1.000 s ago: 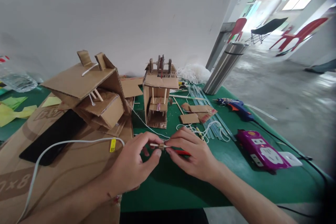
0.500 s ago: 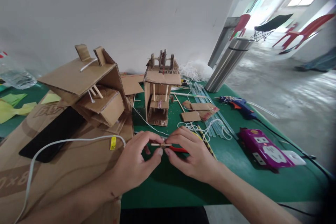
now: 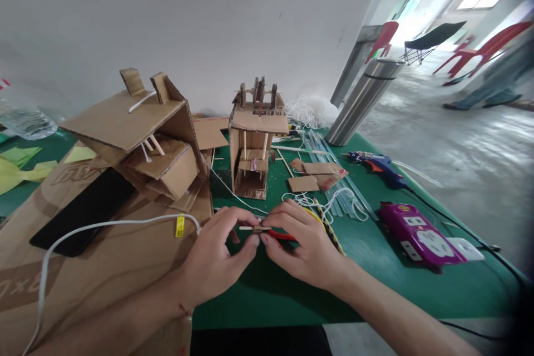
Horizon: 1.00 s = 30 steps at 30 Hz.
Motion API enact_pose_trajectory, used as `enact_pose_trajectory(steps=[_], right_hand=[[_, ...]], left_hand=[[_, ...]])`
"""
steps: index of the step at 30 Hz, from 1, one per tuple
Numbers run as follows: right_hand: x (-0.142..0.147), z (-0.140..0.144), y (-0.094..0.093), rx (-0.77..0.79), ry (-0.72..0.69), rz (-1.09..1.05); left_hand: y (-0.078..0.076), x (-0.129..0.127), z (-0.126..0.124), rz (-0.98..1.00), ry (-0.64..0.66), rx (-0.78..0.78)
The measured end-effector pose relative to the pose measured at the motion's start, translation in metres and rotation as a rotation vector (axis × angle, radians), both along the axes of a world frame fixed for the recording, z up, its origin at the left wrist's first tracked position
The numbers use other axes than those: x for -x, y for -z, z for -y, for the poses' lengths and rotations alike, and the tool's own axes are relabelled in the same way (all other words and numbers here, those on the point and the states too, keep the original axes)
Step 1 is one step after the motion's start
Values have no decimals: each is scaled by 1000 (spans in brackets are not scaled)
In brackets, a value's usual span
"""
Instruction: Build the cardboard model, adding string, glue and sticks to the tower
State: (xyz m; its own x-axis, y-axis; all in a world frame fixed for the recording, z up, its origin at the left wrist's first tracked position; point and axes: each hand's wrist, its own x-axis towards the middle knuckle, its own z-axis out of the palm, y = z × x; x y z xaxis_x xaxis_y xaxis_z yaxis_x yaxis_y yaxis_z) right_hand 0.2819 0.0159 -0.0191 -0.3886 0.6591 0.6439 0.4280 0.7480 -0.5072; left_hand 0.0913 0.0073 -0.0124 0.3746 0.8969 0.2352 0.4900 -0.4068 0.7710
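Observation:
Between my two hands is a short wooden stick [image 3: 245, 228] with a small brown cardboard piece [image 3: 259, 230] at its middle. My left hand [image 3: 219, 256] pinches the left side of this piece between thumb and fingers. From the right, my right hand [image 3: 302, 250] pinches the same piece, thumb below and fingers above. Red handles [image 3: 283, 235] of a tool lie beneath my right hand, mostly covered by it. Behind my hands stands a cardboard tower [image 3: 258, 122] with wooden posts and upright pieces on its roof.
A larger cardboard model [image 3: 125, 117] and a black phone [image 3: 83, 211] rest on cardboard at left. On the right are a glue gun [image 3: 381, 169], a purple power strip [image 3: 421, 236], clear glue sticks [image 3: 354, 189] and a steel flask [image 3: 362, 103]. A person's legs [image 3: 496, 80] show beyond.
My hands keep nearly the same pinch on the stick and cardboard piece. In the background, the person's legs have moved further into view.

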Motion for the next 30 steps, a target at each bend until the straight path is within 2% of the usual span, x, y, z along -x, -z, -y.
enact_pose_trajectory(steps=[7,19,30], right_hand=[[0,1,0,-48,8,44],[-3,1,-1,39,-42,30],[-5,-2,3,56,50,14]], left_hand=[[-2,-1,-1,3,-8,-24],[-2,1,-2,-9,-16,-27],[-3,-1,-1,-8,-28,-38]])
